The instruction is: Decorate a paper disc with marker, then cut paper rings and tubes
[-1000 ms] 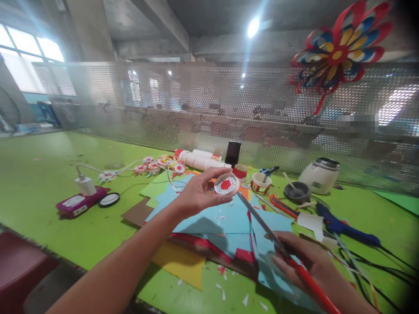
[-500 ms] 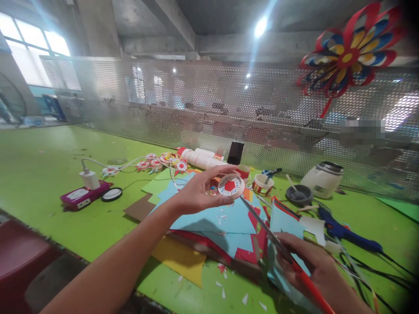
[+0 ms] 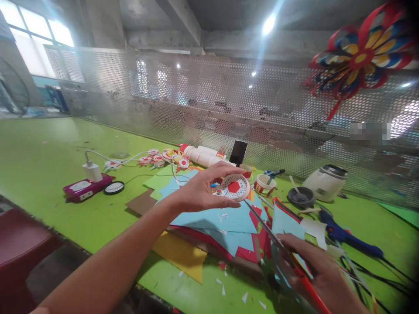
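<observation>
One disc (image 3: pixel 235 187), pale-rimmed, red hexagon on blue-flecked white, held above blue paper (image 3: pixel 209 221) by the left hand (image 3: pixel 199 189), thumb and fingers parted to its width. Right hand (image 3: pixel 322 268) curled round a red-handled tool (image 3: pixel 309 285), tip near the disc.

A round white paper disc (image 3: pixel 234 187) with red hexagonal centre and blue-patterned ring is held raised, near-upright. Red-handled metal scissors (image 3: pixel 305 279) are held slantwise, tip at its lower-right rim; contact unclear.
</observation>
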The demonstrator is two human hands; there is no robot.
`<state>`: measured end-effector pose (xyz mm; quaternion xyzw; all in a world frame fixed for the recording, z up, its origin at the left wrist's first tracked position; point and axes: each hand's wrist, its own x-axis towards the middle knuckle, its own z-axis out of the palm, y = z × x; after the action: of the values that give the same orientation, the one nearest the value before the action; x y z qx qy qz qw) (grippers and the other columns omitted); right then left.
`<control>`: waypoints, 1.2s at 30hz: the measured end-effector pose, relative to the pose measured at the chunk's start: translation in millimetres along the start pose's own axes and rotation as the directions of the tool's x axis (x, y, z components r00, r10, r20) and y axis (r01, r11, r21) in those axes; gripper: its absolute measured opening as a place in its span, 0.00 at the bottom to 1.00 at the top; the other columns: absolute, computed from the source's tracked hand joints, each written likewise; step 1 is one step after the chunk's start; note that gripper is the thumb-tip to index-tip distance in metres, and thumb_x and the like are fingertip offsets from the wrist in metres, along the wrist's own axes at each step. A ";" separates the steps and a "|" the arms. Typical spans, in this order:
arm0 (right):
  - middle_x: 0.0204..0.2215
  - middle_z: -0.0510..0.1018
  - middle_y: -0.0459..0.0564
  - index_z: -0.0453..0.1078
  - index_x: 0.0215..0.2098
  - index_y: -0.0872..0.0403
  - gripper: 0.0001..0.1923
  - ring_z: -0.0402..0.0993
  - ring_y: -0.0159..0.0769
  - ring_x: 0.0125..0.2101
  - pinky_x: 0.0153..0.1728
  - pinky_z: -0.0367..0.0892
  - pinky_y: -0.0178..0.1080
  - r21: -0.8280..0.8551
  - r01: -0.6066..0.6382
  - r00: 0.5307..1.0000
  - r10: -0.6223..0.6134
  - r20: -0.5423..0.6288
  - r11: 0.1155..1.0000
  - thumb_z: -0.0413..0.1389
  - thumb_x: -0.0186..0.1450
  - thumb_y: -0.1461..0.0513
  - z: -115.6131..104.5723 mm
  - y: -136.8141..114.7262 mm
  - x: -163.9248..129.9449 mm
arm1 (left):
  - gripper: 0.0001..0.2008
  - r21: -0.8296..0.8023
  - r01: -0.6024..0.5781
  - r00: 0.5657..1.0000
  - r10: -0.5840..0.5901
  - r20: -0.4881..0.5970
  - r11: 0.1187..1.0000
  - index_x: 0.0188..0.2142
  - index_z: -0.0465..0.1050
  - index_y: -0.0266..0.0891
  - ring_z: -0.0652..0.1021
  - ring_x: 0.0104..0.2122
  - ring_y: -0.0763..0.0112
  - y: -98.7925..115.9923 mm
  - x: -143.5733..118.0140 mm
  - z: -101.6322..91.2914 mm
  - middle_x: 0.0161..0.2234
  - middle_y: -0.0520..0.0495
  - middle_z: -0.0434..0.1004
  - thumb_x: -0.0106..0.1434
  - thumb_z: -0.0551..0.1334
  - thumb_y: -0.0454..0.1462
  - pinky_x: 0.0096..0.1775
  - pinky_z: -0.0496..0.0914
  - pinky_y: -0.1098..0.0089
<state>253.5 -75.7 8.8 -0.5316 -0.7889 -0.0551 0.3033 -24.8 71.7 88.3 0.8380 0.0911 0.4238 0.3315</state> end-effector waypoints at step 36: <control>0.33 0.84 0.50 0.74 0.40 0.53 0.13 0.82 0.39 0.30 0.29 0.76 0.31 -0.083 0.134 0.979 -0.145 -0.144 0.988 0.55 0.56 0.63 -5.9 -15.8 13.3 | 0.26 -0.093 0.105 0.994 -0.101 0.044 0.990 0.49 0.68 0.39 0.72 0.47 0.66 4.2 -0.6 1.7 0.48 0.43 0.70 0.51 0.70 0.43 0.47 0.68 0.68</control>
<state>238.9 -74.2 24.5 -0.4801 -0.7968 -0.1445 0.3373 -24.4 67.4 89.8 0.8237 0.1074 0.3934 0.3940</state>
